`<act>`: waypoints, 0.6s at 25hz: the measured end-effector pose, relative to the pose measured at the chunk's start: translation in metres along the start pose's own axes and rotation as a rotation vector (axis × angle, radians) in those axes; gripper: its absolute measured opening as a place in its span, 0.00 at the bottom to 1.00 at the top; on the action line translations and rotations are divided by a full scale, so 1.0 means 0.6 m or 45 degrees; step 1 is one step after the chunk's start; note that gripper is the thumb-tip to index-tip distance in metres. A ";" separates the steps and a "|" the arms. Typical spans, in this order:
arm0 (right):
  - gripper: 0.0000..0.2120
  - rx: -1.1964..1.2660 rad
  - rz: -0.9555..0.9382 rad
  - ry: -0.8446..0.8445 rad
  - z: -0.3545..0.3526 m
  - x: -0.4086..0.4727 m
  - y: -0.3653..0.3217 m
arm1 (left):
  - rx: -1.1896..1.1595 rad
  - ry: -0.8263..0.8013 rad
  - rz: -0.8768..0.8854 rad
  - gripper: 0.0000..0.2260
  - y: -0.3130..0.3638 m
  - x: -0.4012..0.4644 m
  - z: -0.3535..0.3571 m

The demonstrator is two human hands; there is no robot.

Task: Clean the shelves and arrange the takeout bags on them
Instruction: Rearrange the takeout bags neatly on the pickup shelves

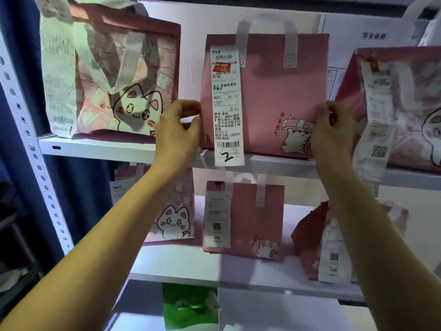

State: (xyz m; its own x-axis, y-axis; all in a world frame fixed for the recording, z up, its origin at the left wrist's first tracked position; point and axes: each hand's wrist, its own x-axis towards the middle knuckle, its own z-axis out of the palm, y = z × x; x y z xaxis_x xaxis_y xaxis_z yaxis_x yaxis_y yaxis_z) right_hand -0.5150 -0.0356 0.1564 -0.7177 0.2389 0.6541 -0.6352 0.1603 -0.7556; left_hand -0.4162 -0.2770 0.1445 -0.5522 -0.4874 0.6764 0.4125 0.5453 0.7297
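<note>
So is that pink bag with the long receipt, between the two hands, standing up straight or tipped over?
Upright. The pink bag sits flat on the shelf, handles pointing up.

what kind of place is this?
Probably a takeout order pickup area: a white metal shelf rack holds rows of pink cat-print takeout bags, each tagged with a long printed receipt bearing a barcode. Both hands grip one bag.

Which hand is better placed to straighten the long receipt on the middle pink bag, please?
Left. The left hand grips the bag edge right beside the receipt, while the right hand holds the far edge.
</note>
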 end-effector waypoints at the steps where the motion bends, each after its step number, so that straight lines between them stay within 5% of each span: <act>1: 0.08 -0.024 0.005 -0.012 0.003 0.003 0.001 | 0.011 -0.023 -0.016 0.13 0.000 -0.001 0.002; 7: 0.14 0.084 0.129 -0.044 0.008 -0.006 0.008 | 0.010 -0.150 -0.075 0.23 -0.006 -0.006 0.000; 15: 0.13 0.095 0.129 -0.093 -0.014 -0.019 -0.008 | -0.025 -0.203 -0.137 0.24 0.004 -0.020 -0.010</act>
State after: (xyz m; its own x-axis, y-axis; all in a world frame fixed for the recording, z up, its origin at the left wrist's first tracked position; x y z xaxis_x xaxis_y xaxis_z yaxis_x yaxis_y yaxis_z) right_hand -0.5013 -0.0311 0.1520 -0.7964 0.1795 0.5775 -0.5759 0.0665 -0.8148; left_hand -0.4045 -0.2740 0.1387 -0.7012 -0.4273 0.5708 0.3577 0.4817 0.8000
